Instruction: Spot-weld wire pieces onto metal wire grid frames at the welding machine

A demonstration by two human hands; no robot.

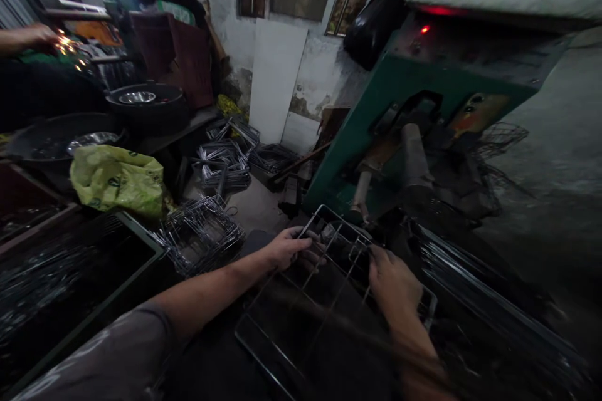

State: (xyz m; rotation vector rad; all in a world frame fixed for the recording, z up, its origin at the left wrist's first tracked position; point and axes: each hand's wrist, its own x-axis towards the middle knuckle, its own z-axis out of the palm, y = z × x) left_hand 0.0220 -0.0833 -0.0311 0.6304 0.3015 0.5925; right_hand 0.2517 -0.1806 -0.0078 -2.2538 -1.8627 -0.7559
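A rectangular wire rack (332,301) lies tilted over my lap, its far corner near the green machine. My left hand (290,249) is closed on the rack's left side, with the thumb over the wire and fingers beneath. On the right, my right hand (394,279) grips the rack near a small wire loop (360,249); its fingertips are partly hidden behind the wires. Just beyond the rack stands the green machine (348,131) with two thick metal electrodes (416,156) and a lit red light.
Bent wire frames (202,235) are piled at the left, beside a yellow-green bag (117,182). Long metal rods (470,282) lie at the right. At the far left, another person's hand (40,39) is near bright sparks. Dark basins (148,109) stand behind the bag.
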